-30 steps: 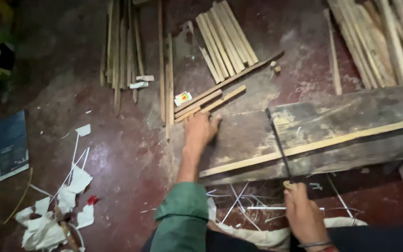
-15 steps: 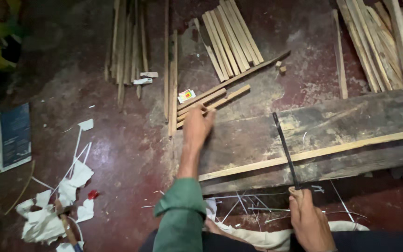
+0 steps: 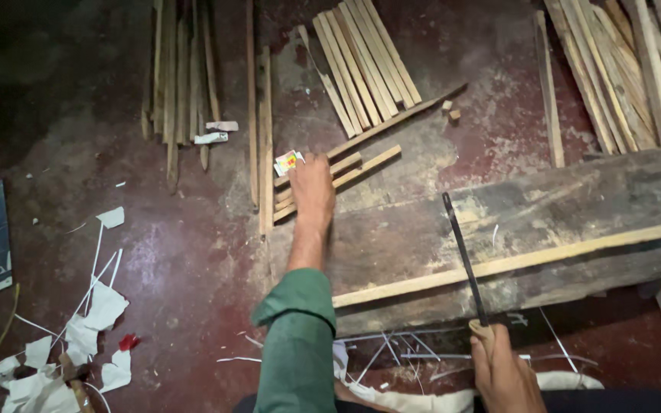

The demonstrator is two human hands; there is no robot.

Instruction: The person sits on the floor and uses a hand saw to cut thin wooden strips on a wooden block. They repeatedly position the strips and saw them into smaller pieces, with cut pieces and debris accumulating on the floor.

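On the floor, left hand (image 3: 311, 186) fingers flat on short sticks (image 3: 338, 177), right hand (image 3: 505, 372) fingers gripping blade (image 3: 464, 256).

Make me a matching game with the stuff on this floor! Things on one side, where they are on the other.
Things:
1. small colourful box
2. dark blade
3. long thin strip
4. white paper scraps

Places:
A. lying along the big plank
B. held in the right hand
C. floor, lower left
D. beside the left hand

Pairs: 1-D, 2-B, 3-A, 4-C
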